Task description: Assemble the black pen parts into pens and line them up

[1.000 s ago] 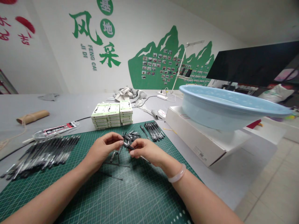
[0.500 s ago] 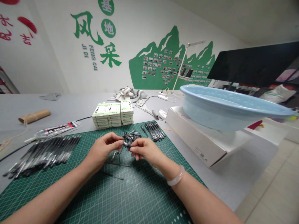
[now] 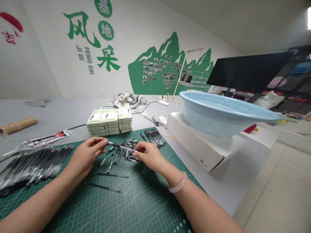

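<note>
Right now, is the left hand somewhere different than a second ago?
Yes: against the stacked boxes, the left hand has moved left, away from the right hand.

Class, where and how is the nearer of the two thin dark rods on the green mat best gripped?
Probably pinch the nearer rod at its middle, coming from above: it lies flat on the green mat, slim and straight, with mat showing along both long sides.

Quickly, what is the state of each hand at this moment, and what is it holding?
Left hand: closed, its fingertips pinching the dark end of a pen.
Right hand: closed, pinching the clear end of the same pen.
</note>
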### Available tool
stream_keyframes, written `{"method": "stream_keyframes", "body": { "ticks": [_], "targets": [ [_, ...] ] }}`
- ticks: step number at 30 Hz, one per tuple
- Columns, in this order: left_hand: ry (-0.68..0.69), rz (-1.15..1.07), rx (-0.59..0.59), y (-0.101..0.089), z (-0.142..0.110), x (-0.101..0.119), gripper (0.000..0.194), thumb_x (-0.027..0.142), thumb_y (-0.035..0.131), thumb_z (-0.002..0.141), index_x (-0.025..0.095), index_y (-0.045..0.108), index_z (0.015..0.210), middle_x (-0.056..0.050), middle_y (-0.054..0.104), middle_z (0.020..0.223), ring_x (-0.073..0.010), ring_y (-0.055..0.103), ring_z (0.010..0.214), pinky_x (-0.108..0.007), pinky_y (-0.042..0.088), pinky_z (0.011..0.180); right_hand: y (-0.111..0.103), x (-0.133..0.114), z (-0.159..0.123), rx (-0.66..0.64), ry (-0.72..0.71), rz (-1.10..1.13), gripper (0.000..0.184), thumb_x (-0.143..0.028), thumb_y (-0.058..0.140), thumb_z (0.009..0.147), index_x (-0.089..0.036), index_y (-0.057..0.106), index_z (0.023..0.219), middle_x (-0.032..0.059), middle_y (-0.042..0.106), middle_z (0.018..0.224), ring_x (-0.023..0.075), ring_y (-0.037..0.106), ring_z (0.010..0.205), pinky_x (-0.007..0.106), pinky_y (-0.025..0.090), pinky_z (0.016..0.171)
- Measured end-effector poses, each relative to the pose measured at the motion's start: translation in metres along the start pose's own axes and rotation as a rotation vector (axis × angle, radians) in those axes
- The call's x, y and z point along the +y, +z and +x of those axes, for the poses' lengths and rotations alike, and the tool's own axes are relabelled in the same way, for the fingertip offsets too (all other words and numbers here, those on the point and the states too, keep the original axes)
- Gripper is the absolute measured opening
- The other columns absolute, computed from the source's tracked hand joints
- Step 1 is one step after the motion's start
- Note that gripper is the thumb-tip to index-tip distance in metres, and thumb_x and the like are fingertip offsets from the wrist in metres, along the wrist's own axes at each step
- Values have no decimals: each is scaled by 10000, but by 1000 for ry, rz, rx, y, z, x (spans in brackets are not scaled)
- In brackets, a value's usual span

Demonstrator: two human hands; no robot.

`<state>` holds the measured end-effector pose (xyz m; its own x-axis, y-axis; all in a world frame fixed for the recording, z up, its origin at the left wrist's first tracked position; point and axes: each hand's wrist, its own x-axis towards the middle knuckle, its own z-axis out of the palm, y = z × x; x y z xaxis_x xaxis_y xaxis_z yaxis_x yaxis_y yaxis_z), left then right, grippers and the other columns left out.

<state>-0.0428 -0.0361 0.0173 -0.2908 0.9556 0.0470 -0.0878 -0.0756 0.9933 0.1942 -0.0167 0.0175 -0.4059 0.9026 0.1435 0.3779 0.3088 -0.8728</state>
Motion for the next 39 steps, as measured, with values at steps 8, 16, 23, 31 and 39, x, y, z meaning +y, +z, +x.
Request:
{"method": "stream_keyframes", "body": {
  "ticks": [8, 16, 23, 31, 39],
  "targets": [
    [-97, -43, -97, 5, -3, 2, 439, 430, 807, 680, 176, 672, 1011, -40, 700, 841, -140, 626, 740, -226, 534, 667, -37, 28, 18, 351, 7, -351, 61, -221, 694, 793, -185, 708, 746, 28, 630, 818, 154, 553, 783, 266, 377, 721],
    [-106, -10, -94, -6, 2, 4, 386, 348, 831, 645, 152, 684, 944, -27, 689, 774, -104, 594, 659, -203, 515, 629, -66, 68, 25, 546, 297, -649, 92, -204, 617, 824, -157, 690, 855, 106, 674, 964, 199, 607, 870, 277, 372, 716],
    [-7, 72, -45, -25, 14, 20, 365, 354, 806, 637, 151, 674, 911, -30, 678, 766, -119, 593, 663, -229, 505, 639, -62, 74, 28, 495, 293, -631, 126, -192, 629, 798, -158, 685, 905, 114, 693, 990, 228, 624, 926, 284, 381, 736],
    [135, 1315, 129, -102, 48, 51, 252, 378, 564, 783, 197, 689, 906, -107, 727, 907, -303, 651, 868, -390, 484, 771, -60, 77, 29, 427, 297, -687, 272, -296, 635, 795, -172, 658, 1036, 108, 677, 1058, 240, 621, 957, 281, 385, 730],
    [-107, 1577, 62, -120, 53, 22, 205, 346, 623, 683, 160, 692, 736, -232, 720, 998, -433, 645, 948, -463, 485, 722, -59, 78, 29, 416, 300, -705, 241, -290, 590, 815, -176, 662, 1015, 99, 671, 1040, 222, 615, 912, 281, 379, 723]
  ]
}}
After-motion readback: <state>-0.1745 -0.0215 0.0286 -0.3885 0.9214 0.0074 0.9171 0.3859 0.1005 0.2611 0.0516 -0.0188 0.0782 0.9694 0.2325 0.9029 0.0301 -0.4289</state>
